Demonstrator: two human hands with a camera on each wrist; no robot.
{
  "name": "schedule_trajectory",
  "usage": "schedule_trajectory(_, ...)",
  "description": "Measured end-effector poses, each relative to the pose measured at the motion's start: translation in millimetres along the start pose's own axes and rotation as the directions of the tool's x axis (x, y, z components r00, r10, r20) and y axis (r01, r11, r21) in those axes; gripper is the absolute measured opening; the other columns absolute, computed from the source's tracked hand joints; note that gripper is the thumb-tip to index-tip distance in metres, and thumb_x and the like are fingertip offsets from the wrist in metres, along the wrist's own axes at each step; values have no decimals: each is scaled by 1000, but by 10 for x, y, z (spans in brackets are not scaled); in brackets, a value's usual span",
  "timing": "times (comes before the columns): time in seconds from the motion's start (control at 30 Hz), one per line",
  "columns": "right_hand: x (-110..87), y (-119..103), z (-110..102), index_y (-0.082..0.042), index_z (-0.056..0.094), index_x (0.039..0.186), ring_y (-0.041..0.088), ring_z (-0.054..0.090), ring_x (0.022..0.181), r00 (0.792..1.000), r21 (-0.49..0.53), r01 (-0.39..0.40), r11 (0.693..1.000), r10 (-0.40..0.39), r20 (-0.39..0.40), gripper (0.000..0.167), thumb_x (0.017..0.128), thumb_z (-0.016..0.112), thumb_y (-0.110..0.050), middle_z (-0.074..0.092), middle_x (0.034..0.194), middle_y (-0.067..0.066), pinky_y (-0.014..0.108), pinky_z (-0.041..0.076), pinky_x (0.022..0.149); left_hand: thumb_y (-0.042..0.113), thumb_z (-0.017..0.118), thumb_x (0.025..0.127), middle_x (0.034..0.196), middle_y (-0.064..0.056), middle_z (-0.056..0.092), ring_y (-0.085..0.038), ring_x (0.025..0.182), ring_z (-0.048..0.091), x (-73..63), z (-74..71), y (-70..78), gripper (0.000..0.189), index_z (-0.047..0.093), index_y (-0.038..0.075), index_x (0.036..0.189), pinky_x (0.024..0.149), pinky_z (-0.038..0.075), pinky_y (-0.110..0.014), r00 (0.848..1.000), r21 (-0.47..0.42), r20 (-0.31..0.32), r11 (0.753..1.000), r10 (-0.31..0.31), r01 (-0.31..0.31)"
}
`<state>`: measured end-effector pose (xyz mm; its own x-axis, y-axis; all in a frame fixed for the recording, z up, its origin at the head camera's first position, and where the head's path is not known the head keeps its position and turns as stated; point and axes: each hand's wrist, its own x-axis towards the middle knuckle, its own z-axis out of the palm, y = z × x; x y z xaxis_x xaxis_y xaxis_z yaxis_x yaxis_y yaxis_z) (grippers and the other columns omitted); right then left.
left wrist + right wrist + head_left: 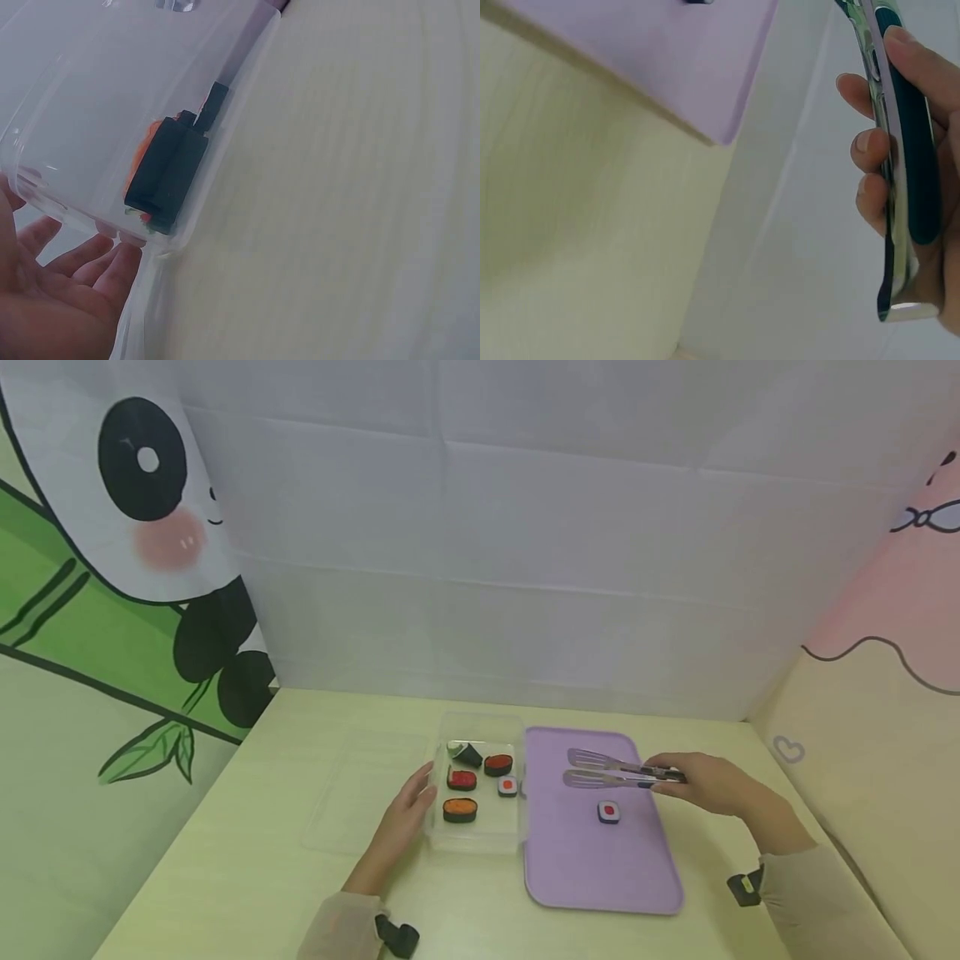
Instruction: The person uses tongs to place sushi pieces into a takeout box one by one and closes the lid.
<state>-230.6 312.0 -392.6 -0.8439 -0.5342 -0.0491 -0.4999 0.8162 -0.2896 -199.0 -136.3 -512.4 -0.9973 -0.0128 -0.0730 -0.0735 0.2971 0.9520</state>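
Observation:
My right hand (708, 783) grips a pair of metal tongs (607, 779) by their dark handles; the right wrist view shows fingers and thumb round the tongs (907, 165). The slotted ends are apart above a purple tray (577, 877), with nothing between them. On the tray lies a toy sushi roll (609, 812), white with a red centre. My left hand (405, 814) touches the left side of a clear plastic box (480, 839), fingertips against its wall. Inside are several toy sushi pieces, among them an orange-topped one (460, 810) and a white roll (507, 787).
A clear, flat lid-like sheet (352, 793) lies on the pale table (247, 877), left of the box. The tray stands close against the box's right side. A white cloth wall (510, 610) rises behind, with printed walls at both sides.

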Motion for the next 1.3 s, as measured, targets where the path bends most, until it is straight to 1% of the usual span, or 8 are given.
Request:
schedule_trajectory(0.13, -152, 135, 86, -12, 64, 122, 7, 49, 72, 1000, -5, -14, 1000, 14, 14, 38, 93, 66, -36, 60, 90, -13, 32, 43, 63, 32, 46, 104, 152, -20, 35, -42, 138, 30, -1, -3, 1, 52, 33, 19, 153, 108, 27, -61, 1000, -4, 0, 1000, 3, -3)
schedule_trajectory(0.37, -328, 265, 173, -11, 65, 118, 5, 52, 75, 1000, -1, 12, 1000, -12, 7, 36, 92, 67, -37, 62, 91, -13, 34, 47, 63, 32, 46, 104, 151, -20, 36, -43, 137, 32, 0, 1, -6, 51, 35, 18, 152, 107, 29, -61, 1000, -7, -9, 1000, 13, -13)
schedule_trajectory(0.47, -364, 315, 210, -10, 66, 116, 4, 52, 74, 1000, 6, 23, 1000, -23, 14, 35, 91, 68, -35, 63, 92, -12, 32, 46, 61, 32, 46, 104, 151, -21, 35, -43, 137, 31, -8, 1, -6, 51, 34, 18, 152, 107, 29, -61, 1000, -8, -6, 1000, 16, -16)
schedule_trajectory(0.6, -380, 372, 268, -12, 66, 115, 2, 47, 69, 999, 6, 26, 1000, -26, 29, 34, 91, 68, -35, 60, 88, -15, 28, 41, 57, 32, 46, 104, 152, -20, 35, -42, 138, 30, -13, -3, -12, 52, 34, 19, 153, 107, 28, -60, 1000, -16, 0, 1000, 9, -9)
schedule_trajectory(0.73, -377, 392, 307, -12, 66, 115, 1, 46, 68, 999, 0, 42, 999, -42, 28, 33, 92, 67, -35, 58, 86, -17, 27, 41, 57, 33, 46, 104, 152, -20, 34, -42, 138, 30, -10, -8, -18, 52, 33, 19, 153, 107, 28, -61, 1000, -10, 4, 1000, 10, -10)
schedule_trajectory(0.93, -300, 303, 283, -12, 66, 115, 1, 46, 69, 997, -11, 80, 997, -80, -18, 29, 94, 66, -32, 57, 85, -18, 27, 41, 57, 36, 46, 104, 152, -20, 34, -42, 138, 29, -10, -24, -7, 53, 33, 20, 153, 107, 28, -62, 1000, 6, -4, 1000, 10, -10)
schedule_trajectory(1.17, -158, 85, 239, -14, 66, 115, 3, 49, 75, 992, 3, 112, 994, -112, -65, 26, 95, 64, -30, 59, 89, -17, 31, 46, 64, 34, 46, 104, 152, -19, 34, -42, 139, 29, -15, -11, 13, 52, 34, 20, 153, 108, 27, -61, 1000, -3, -11, 1000, 4, -4)
schedule_trajectory(1.3, -62, -33, 231, -15, 66, 117, 4, 49, 76, 990, 25, 120, 992, -118, -79, 27, 96, 63, -32, 58, 89, -17, 30, 45, 64, 33, 46, 104, 151, -20, 35, -43, 138, 31, -13, 6, 2, 52, 34, 19, 152, 107, 29, -61, 1000, 6, -18, 1000, 6, -6)
